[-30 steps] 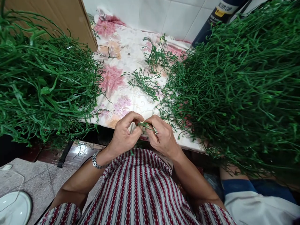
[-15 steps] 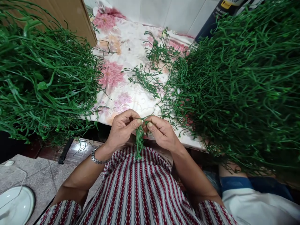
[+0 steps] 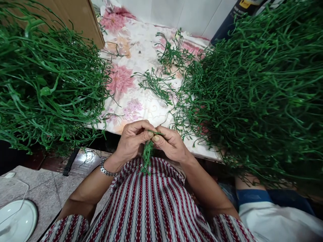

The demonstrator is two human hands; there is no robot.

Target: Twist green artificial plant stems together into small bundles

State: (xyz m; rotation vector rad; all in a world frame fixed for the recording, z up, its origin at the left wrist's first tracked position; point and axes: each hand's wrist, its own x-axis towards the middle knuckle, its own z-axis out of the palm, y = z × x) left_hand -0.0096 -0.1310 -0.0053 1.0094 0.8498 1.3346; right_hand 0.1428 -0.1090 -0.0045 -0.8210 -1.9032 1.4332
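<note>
A small bunch of thin green plastic-looking stems (image 3: 147,157) hangs from my fingertips in front of the striped shirt. My left hand (image 3: 132,137), wearing a metal watch on the wrist, pinches the top of this bunch between thumb and forefinger. Right against it, my right hand (image 3: 173,144) is closed, thumb and forefinger gripping a stem that runs across the top. The two thumbs nearly meet, and the fingers hide part of the bunch. Both hands are just off the table's front edge.
Large heaps of green stems rise on the left (image 3: 55,84) and right (image 3: 262,101). Smaller clumps (image 3: 157,85) lie on the flowered tablecloth (image 3: 146,114). A cardboard box (image 3: 83,23) and a dark bottle (image 3: 232,20) stand behind. At right, someone's leg in blue and white clothing (image 3: 254,198) shows.
My hands have come closer together and slightly lower, with the right thumb now beside the left. The hanging bunch has shifted a little left and down.
</note>
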